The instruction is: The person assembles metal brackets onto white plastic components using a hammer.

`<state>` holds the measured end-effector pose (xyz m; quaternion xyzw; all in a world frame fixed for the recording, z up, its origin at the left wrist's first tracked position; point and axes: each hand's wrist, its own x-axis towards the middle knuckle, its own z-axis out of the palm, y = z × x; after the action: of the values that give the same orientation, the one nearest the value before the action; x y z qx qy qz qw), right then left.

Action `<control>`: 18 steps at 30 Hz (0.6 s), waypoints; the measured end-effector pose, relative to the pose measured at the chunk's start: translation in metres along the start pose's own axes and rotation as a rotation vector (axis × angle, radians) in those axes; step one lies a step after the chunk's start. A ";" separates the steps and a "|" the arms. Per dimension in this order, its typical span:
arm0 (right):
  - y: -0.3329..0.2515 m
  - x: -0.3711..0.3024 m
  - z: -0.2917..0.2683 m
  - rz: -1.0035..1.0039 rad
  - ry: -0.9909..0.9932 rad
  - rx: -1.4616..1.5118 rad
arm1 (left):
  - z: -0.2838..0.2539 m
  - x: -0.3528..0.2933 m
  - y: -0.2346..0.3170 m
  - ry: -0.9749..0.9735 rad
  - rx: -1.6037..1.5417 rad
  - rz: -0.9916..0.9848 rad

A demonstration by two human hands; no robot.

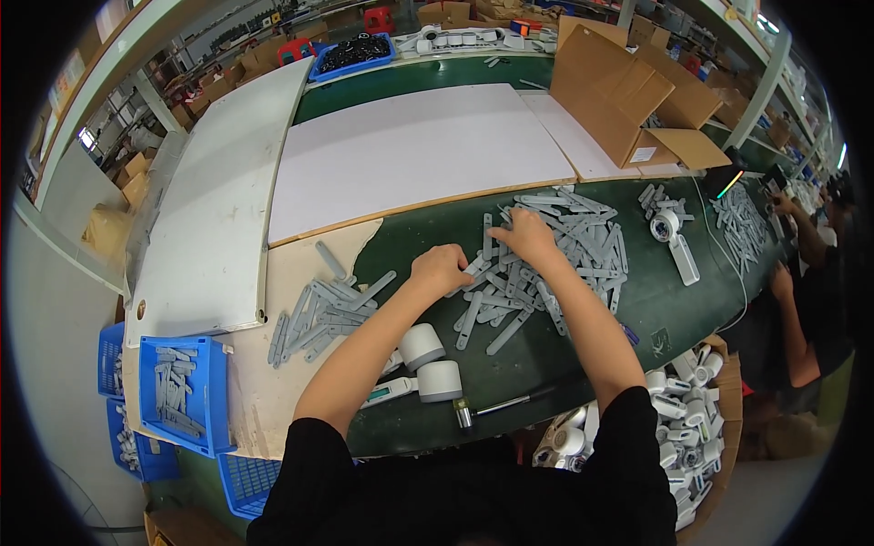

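Grey plastic strips point(596, 238) heaped in front of you

Your left hand point(442, 270) is curled, thumb and fingers drawn together at one end of a strip on the left side of the pile; the fingers hide too much to tell whether they grip it. Your right hand point(528, 237) is bent over the pile's upper left part, its fingertips beside a strip pointing away from you; you cannot be seen clearly enough there to tell whether it is grasped. The strips overlap at many angles on the dark green tabletop point(651, 305), mostly to the right of your left hand.

Closer to your body, two white devices with cylindrical heads point(440, 380) lie beside your left forearm, near a tool with a slim metal shaft point(501, 403). To your left, a smaller heap of grey strips point(328, 309) rests on a tan sheet point(255, 387), beside a blue plastic basket point(218, 391) holding more. To your right lies a white round-headed device point(681, 255). Beyond your hands stretches a broad white board point(410, 150), with an open brown cardboard box point(601, 91) at its right.
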<state>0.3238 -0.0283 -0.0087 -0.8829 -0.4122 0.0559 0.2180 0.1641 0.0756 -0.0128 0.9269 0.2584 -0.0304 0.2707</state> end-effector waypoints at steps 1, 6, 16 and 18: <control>-0.004 0.005 0.000 0.018 -0.031 0.006 | -0.001 0.001 -0.001 -0.022 -0.005 0.004; -0.005 0.030 0.016 0.044 -0.193 0.036 | -0.006 0.002 0.000 -0.046 -0.079 -0.049; -0.018 0.006 -0.018 0.025 -0.238 0.762 | -0.014 0.002 -0.029 -0.008 -0.579 -0.019; -0.028 -0.006 -0.015 0.142 -0.414 1.007 | -0.011 0.004 -0.029 0.052 -0.652 0.009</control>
<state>0.3041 -0.0218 0.0165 -0.6658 -0.3082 0.4334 0.5234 0.1522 0.1044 -0.0180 0.7930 0.2575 0.0788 0.5464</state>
